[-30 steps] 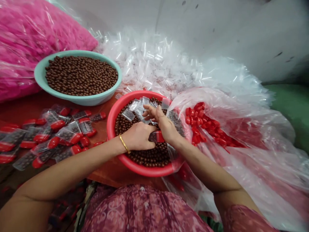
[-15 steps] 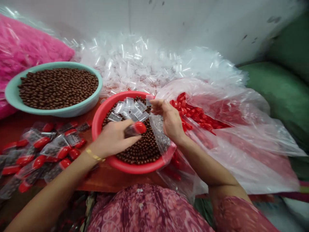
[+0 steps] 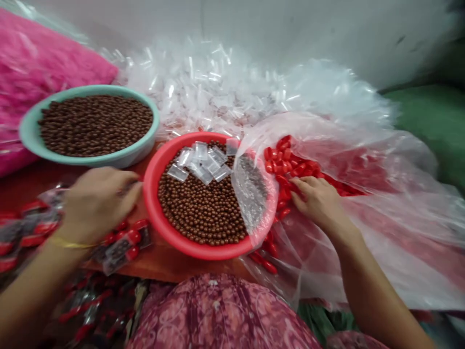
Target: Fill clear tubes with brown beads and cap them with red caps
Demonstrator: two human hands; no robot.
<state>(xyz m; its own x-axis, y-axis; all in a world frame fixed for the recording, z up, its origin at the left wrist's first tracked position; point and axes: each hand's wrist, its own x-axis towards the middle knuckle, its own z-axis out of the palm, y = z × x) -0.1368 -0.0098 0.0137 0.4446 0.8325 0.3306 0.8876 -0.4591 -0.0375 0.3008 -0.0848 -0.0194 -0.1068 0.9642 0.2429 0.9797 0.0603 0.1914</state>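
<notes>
My left hand [image 3: 103, 203] is over the pile of clear containers with red caps [image 3: 121, 247], left of the red basin. Its fingers are bent and blurred, and I cannot make out anything in them. My right hand [image 3: 319, 201] is at the heap of loose red caps [image 3: 278, 160] in a clear plastic bag [image 3: 385, 232], thumb and forefinger closed about a cap at the heap's edge. Between the hands stands the red basin [image 3: 152, 213], full of small brown balls [image 3: 203, 213]. Several clear empty containers [image 3: 203, 165] lie on the balls at the back.
A pale green basin [image 3: 31, 131] of brown balls stands at the back left, beside a bag of pink pieces [image 3: 54, 63]. A large heap of clear containers [image 3: 218, 82] lies along the wall. The plastic bag's edge overlaps the red basin's right side.
My left hand has moved left from above the red basin, where it held a red-capped container, to the pile. My right hand has gone right, from the basin's back edge to the red caps.
</notes>
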